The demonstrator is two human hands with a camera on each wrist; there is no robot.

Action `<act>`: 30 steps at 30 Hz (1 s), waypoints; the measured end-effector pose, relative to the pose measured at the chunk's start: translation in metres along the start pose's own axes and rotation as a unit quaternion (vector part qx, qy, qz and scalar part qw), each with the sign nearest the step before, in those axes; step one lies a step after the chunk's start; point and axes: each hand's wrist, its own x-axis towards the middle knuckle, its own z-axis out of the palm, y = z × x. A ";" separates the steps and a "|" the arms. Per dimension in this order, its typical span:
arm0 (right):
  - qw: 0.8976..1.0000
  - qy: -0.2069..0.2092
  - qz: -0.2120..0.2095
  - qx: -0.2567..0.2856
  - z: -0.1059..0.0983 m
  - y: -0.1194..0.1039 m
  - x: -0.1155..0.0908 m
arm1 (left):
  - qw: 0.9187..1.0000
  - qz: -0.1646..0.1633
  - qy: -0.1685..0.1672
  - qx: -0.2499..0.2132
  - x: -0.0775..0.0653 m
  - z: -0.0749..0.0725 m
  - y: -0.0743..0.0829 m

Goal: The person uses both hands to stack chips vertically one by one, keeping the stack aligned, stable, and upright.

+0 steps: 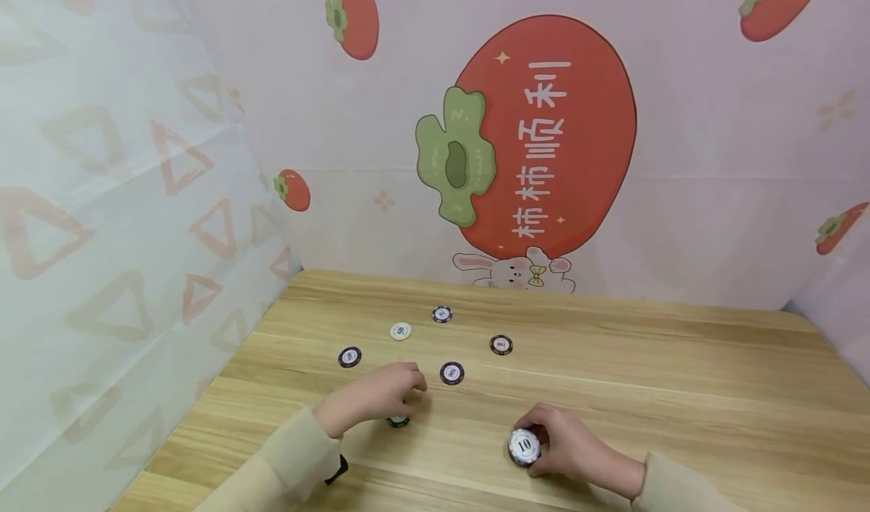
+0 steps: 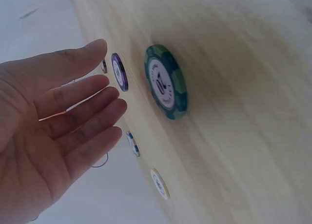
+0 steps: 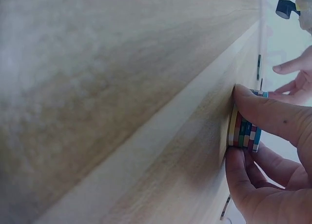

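My right hand (image 1: 574, 445) grips a short stack of poker chips (image 1: 524, 446) between thumb and fingers, down on the wooden table. The top chip reads 10, and the right wrist view shows the stack's layered coloured edges (image 3: 245, 129). My left hand (image 1: 374, 397) hovers with relaxed, slightly bent fingers near a green poker chip (image 1: 398, 423), partly hidden under it in the head view. In the left wrist view the green chip (image 2: 165, 82) lies flat on the table, apart from the fingertips. Nothing is between the left thumb and fingers.
Beyond the hands lie loose chips: a purple 500 chip (image 1: 451, 373), a black 100 chip (image 1: 501, 344), a blue-and-white 10 chip (image 1: 442, 314), a pale 50 chip (image 1: 401, 331) and a dark chip (image 1: 350, 357). A patterned cloth (image 1: 680, 232) hangs behind the wooden table (image 1: 680, 361).
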 end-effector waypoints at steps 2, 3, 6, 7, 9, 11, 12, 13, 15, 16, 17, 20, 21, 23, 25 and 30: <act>1.000 0.001 -0.001 0.002 0.000 0.000 0.000 | 1.000 -0.011 -0.004 0.000 -0.003 0.001 -0.001; 1.000 0.002 -0.002 0.003 0.000 0.000 0.000 | 1.000 -0.016 -0.005 0.000 -0.005 0.002 -0.002; 1.000 0.001 -0.001 0.006 0.000 0.000 0.000 | 1.000 -0.030 -0.004 -0.008 -0.009 0.003 -0.003; 1.000 0.001 0.000 0.006 0.000 0.000 0.000 | 0.999 -0.032 -0.002 -0.011 -0.010 0.004 -0.004; 1.000 0.001 0.004 0.006 0.000 0.000 0.000 | 0.999 -0.033 0.002 -0.014 -0.012 0.006 -0.005; 1.000 0.001 0.006 0.007 0.000 0.000 0.000 | 0.999 -0.037 0.003 -0.015 -0.013 0.008 -0.007; 1.000 0.001 0.007 0.008 0.000 0.000 0.000 | 0.999 -0.038 0.004 -0.012 -0.013 0.009 -0.007; 1.000 0.000 0.006 0.008 0.000 0.000 0.000 | 0.999 -0.040 0.004 -0.012 -0.014 0.010 -0.008; 1.000 0.000 0.005 0.009 0.000 0.000 -0.001 | 0.999 -0.042 0.004 -0.011 -0.014 0.011 -0.009; 1.000 -0.001 0.004 0.009 0.000 0.000 -0.001 | 0.999 -0.043 0.004 -0.010 -0.014 0.012 -0.009; 1.000 -0.002 0.004 0.010 0.000 0.000 -0.001 | 0.999 -0.043 0.005 -0.012 -0.014 0.012 -0.009; 1.000 -0.003 0.003 0.013 0.000 0.000 -0.001 | 0.999 -0.046 0.007 -0.018 -0.014 0.013 -0.008; 1.000 -0.004 0.003 0.014 0.001 0.001 -0.001 | 0.999 -0.047 0.007 -0.020 -0.015 0.012 -0.008; 1.000 -0.005 0.004 0.018 0.001 0.001 -0.001 | 0.998 -0.050 0.007 -0.024 -0.015 0.012 -0.007; 1.000 -0.004 0.003 0.020 0.001 0.002 -0.001 | 0.998 -0.053 0.007 -0.026 -0.015 0.012 -0.007; 1.000 -0.002 0.003 0.023 0.001 0.001 -0.001 | 0.998 -0.057 0.011 -0.031 -0.016 0.011 -0.006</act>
